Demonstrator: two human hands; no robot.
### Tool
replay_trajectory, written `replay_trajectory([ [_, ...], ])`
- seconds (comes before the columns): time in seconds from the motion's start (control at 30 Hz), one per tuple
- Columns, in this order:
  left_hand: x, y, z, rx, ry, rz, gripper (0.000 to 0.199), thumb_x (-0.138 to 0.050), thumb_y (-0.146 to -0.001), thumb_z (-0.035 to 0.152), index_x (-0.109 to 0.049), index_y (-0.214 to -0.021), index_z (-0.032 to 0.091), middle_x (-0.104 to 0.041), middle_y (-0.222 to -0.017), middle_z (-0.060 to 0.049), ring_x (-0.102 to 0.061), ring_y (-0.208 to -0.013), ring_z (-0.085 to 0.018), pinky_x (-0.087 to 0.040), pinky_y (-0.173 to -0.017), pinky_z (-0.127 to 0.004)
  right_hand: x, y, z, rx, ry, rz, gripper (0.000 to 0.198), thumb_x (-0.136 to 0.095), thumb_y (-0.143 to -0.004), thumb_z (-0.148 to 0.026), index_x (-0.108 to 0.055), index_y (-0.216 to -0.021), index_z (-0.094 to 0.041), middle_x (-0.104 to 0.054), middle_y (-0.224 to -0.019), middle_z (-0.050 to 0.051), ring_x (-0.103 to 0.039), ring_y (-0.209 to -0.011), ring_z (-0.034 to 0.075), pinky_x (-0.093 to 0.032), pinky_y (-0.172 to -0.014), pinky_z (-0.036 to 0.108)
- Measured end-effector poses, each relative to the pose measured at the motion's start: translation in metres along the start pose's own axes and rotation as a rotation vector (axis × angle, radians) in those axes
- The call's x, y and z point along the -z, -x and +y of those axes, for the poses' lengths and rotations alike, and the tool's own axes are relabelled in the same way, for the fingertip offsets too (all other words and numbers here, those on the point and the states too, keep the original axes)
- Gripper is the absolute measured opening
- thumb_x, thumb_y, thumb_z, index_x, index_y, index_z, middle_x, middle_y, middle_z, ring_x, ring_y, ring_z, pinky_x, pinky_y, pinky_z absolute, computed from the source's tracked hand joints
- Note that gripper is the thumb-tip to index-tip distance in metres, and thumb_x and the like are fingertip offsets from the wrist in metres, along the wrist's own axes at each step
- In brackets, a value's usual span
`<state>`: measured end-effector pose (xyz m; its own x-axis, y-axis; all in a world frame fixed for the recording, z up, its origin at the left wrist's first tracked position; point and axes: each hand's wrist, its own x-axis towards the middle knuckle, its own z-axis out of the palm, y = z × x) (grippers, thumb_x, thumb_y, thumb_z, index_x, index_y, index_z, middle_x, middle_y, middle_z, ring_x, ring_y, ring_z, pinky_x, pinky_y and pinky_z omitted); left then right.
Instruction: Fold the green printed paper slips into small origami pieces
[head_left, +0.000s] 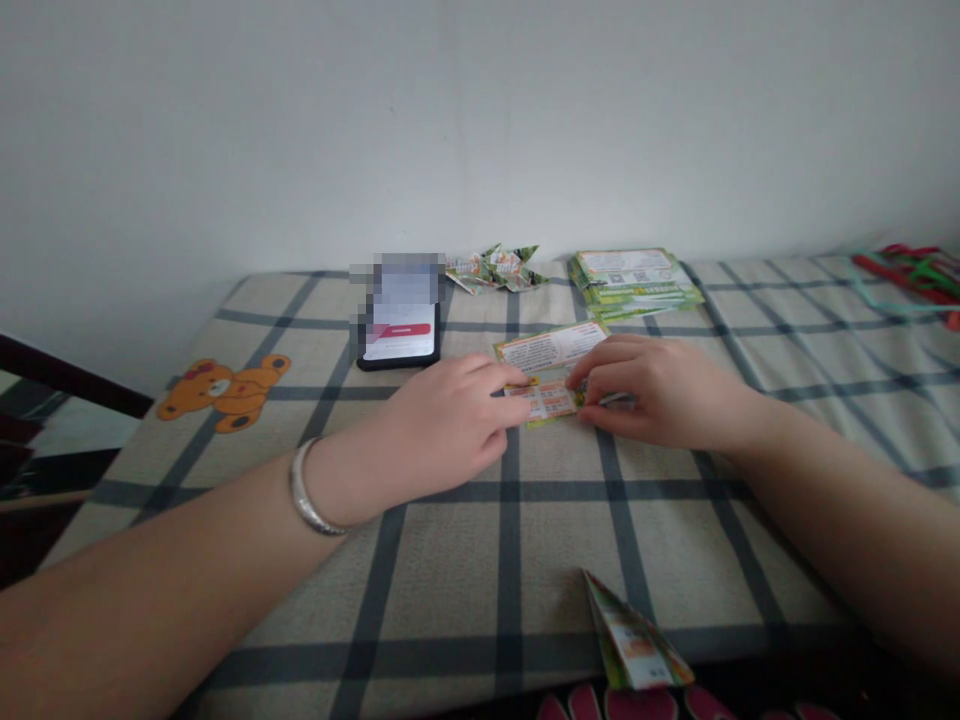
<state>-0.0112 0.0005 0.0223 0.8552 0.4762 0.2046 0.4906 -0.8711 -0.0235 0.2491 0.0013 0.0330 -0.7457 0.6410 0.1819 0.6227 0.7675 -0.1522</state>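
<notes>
On the worktop [450, 575], your loosely open left hand [451, 418] steadies a printed leaflet [553, 370] while your right hand [660, 392] pinches its right edge. Folding appears underway, likely calling next for a firm crease.

A printed sheet [546, 350] is touched by the left hand [454, 415] and right hand [656, 390]; a folded paper [636, 640] is seen much nearer.
</notes>
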Motion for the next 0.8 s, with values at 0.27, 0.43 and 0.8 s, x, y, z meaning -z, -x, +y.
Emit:
replay_trajectory([
  [0.27, -0.01, -0.003, 0.002, 0.111, 0.073, 0.079, 0.016, -0.049, -0.093, 0.021, -0.062, -0.099, 0.014, -0.064, -0.115, -0.009, -0.057, -0.11, -0.024, -0.048, -0.099, -0.043, -0.016, -0.006, 0.0, -0.11, 0.074, 0.135, 0.046, -0.068, -0.082, -0.038, -0.061, -0.12, -0.013, -0.066, -0.12, 0.013, -0.06, -0.112, 0.028, -0.047, -0.099, 0.042],
  [0.43, -0.015, -0.005, 0.002, 0.195, 0.104, 0.13, 0.031, -0.056, -0.09, 0.023, -0.056, -0.118, 0.011, -0.062, -0.118, -0.011, -0.055, -0.116, -0.026, -0.045, -0.104, -0.042, -0.017, -0.008, 0.001, -0.079, 0.065, 0.146, 0.043, -0.068, -0.083, -0.036, -0.065, -0.119, -0.012, -0.067, -0.12, 0.012, -0.061, -0.11, 0.027, -0.047, -0.099, 0.042],
  [0.8, -0.018, -0.003, -0.002, 0.168, 0.177, 0.183, 0.05, -0.066, -0.084, 0.02, -0.048, -0.13, 0.015, -0.058, -0.129, -0.01, -0.053, -0.123, -0.024, -0.045, -0.107, -0.042, -0.02, -0.008, 0.0, -0.116, 0.003, 0.184, 0.042, -0.073, -0.078, -0.036, -0.064, -0.112, -0.012, -0.068, -0.108, 0.012, -0.062, -0.102, 0.027, -0.049, -0.091, 0.041],
])
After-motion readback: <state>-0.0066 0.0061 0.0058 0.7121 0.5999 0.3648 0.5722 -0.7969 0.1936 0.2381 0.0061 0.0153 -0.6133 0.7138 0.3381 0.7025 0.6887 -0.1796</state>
